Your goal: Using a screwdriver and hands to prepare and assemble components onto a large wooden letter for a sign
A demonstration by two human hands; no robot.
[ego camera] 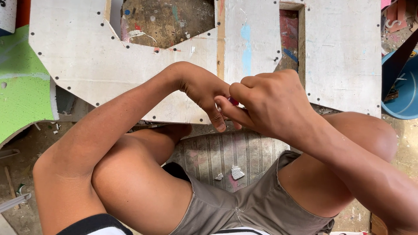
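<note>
My left hand [204,93] and my right hand [270,102] meet over the near edge of a white cut-out panel [117,65] studded with dark screws. A small red object [234,101] shows between the fingers of both hands; most of it is hidden, and I cannot tell what it is. My right hand's fingers are curled tight around it. My left hand's fingers point down and pinch at it from the left. Both hands hover just above my bent knees.
A second white panel piece [344,56] lies to the right. A green board [24,82] sits at the left and a blue tub [405,91] at the right edge. A ribbed mat [217,154] with white chips lies between my legs on the dusty floor.
</note>
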